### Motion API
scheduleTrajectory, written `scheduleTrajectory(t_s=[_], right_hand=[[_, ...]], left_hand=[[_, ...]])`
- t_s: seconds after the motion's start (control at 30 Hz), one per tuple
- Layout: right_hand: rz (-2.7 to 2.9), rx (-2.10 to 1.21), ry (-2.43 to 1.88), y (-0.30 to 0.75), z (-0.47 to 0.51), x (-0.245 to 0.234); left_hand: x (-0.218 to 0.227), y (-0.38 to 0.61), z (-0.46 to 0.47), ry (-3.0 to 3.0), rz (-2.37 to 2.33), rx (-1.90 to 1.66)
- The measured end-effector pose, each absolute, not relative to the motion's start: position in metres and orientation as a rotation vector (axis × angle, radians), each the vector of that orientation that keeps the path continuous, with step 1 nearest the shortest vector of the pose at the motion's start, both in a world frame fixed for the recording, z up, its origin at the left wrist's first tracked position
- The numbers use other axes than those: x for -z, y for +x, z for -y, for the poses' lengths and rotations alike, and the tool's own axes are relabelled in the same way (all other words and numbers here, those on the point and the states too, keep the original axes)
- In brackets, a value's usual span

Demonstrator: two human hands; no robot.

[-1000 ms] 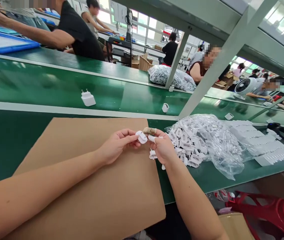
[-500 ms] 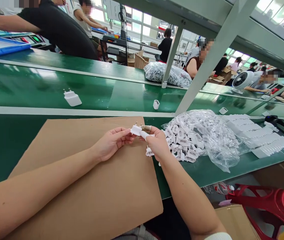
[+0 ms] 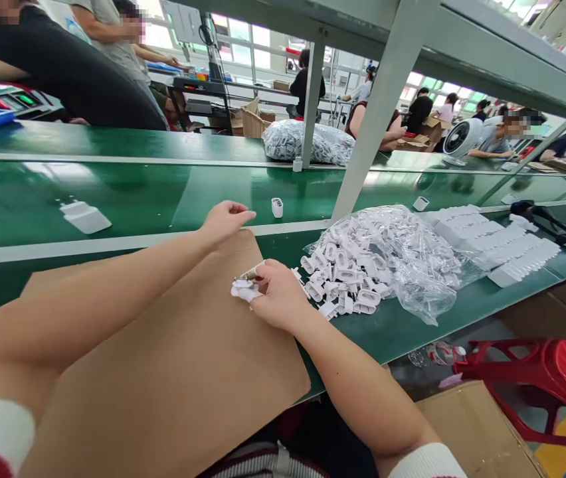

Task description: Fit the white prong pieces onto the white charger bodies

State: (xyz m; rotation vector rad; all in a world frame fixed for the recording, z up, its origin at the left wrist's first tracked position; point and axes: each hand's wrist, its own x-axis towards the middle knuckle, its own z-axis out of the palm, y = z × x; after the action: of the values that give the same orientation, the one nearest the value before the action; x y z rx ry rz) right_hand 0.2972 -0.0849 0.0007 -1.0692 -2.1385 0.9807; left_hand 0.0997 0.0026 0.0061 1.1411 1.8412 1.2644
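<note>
My right hand [image 3: 283, 295] is closed around a white two-pin plug part [image 3: 246, 290], held over the brown cardboard sheet [image 3: 188, 372]. A pale wrap covers one of its fingertips. Beyond the sheet's far edge, my left hand [image 3: 228, 219] reaches over the green belt with its fingers stretched out and nothing visible in them. Closest to those fingertips, but apart from them, a small white charger housing [image 3: 277, 207] stands on the belt. To the right of my right hand lies a heap of white plug shells [image 3: 345, 279], partly inside a clear plastic bag [image 3: 422, 282].
A white plug charger [image 3: 85, 217] lies on the belt at left. Rows of white housings [image 3: 502, 245] sit beyond the bag. A slanted metal post [image 3: 380, 113] rises behind the heap. A red stool [image 3: 537, 385] stands at lower right. Several people work across the belt.
My left hand has left the plug part and moved up and forward over the belt. My right hand, still holding it, has come lower and left in view. The camera has turned right.
</note>
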Motion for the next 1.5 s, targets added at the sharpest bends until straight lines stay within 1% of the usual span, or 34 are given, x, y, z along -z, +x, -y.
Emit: scheduleTrajectory(t_s=[0.1,0.2,0.33,0.43,0.57,0.67,0.77,0.83,0.93,1.0,1.07,1.2,1.3,1.5], right_hand=[[2.213,-0.945,-1.037,0.297,0.086,-0.002],[2.278,-0.930,-1.011,0.296,0.085,0.001],[2.442,-0.809,-1.020,0.295,0.084,0.004],[2.536,-0.731,-1.015,0.296,0.084,0.003],[2.320,-0.735,-1.104,0.300,0.078,-0.002],[2.007,-0.762,-1.127,0.303,0.069,-0.003],[1.789,-0.837,-1.088,0.302,0.064,-0.002],[1.698,-1.010,-1.041,0.299,0.064,-0.001],[1.603,-1.379,-0.959,0.293,0.069,-0.001],[1.617,-1.487,-0.911,0.290,0.075,-0.001],[1.729,-1.400,-0.862,0.289,0.081,-0.001],[2.061,-1.003,-0.798,0.290,0.091,0.000],[2.236,-0.774,-0.770,0.291,0.094,-0.001],[2.380,-0.612,-0.782,0.293,0.092,-0.005]], left_hand=[[-0.004,0.105,-0.055,1.207,-1.938,-1.234],[0.009,0.119,-0.091,1.230,-2.002,-1.195],[0.028,0.131,-0.111,1.272,-2.080,-1.162],[0.031,0.130,-0.106,1.355,-2.093,-1.163],[0.017,0.118,-0.064,1.549,-2.022,-1.162],[0.009,0.104,-0.001,1.676,-1.912,-1.098],[0.011,0.092,0.072,1.742,-1.804,-0.937],[0.016,0.090,0.114,1.742,-1.757,-0.890],[0.026,0.093,0.154,1.752,-1.614,-0.888],[0.031,0.096,0.165,1.761,-1.550,-0.940],[0.036,0.096,0.167,1.772,-1.552,-1.009],[0.040,0.092,0.162,1.818,-1.473,-1.059],[0.041,0.090,0.160,1.851,-1.418,-1.119],[0.043,0.090,0.160,1.861,-1.392,-1.168]])
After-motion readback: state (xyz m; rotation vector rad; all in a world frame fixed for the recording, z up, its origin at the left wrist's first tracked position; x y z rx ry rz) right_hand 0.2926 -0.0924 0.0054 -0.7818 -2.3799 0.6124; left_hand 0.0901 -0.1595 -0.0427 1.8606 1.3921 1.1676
